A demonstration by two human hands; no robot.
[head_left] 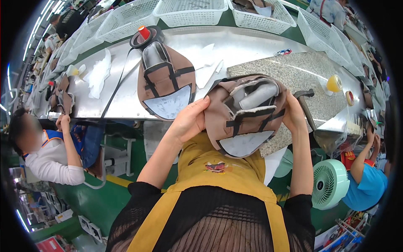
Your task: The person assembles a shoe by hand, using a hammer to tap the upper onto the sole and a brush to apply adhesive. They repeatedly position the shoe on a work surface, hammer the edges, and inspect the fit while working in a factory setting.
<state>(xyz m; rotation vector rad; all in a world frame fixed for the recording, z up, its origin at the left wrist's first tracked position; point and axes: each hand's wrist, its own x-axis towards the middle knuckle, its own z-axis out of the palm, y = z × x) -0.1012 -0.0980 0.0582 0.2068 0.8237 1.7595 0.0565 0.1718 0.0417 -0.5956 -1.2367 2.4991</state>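
I hold a brown shoe upper (245, 113) with black tape strips and white lining up in front of my chest. My left hand (191, 119) grips its left edge, thumb on top. My right hand (294, 115) holds its right edge from behind. A second brown upper (166, 80) of the same kind lies flat on the metal table (121, 96) just left of it, its white lining facing me. A hammer (306, 105) rests by my right hand on a speckled stone slab (294, 69).
A glue bottle with a red cap (145, 33) stands behind the flat upper. White scraps (98, 75) lie at the left. White baskets (191, 10) line the far edge. Seated workers are at left (50, 155) and right (365, 176). A green fan (329, 182) sits lower right.
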